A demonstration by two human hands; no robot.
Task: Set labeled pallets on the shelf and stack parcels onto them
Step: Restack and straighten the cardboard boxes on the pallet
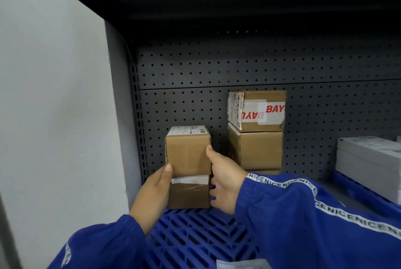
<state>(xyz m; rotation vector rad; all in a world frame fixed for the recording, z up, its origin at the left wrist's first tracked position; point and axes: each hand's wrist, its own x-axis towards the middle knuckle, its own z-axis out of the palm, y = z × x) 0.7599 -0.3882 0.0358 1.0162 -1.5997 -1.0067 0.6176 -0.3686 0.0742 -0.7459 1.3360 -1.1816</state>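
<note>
A blue plastic grid pallet [195,238] lies on the shelf in front of me. On it two small brown parcels stand stacked: the upper parcel [187,151] with a white label on top, and the lower parcel [188,195] with clear tape. My left hand [156,188] presses the stack's left side, thumb on the upper parcel's lower corner. My right hand [223,182] grips the right side, thumb on the upper parcel, fingers by the lower one. Behind to the right rises a taller parcel stack [256,138], topped by a box taped "BAY".
A dark pegboard back panel [195,73] closes the shelf, with a grey side wall [54,95] on the left. At the right, flat grey boxes [368,160] rest on a second blue pallet [355,188]. A white label [240,264] lies at the pallet's front edge.
</note>
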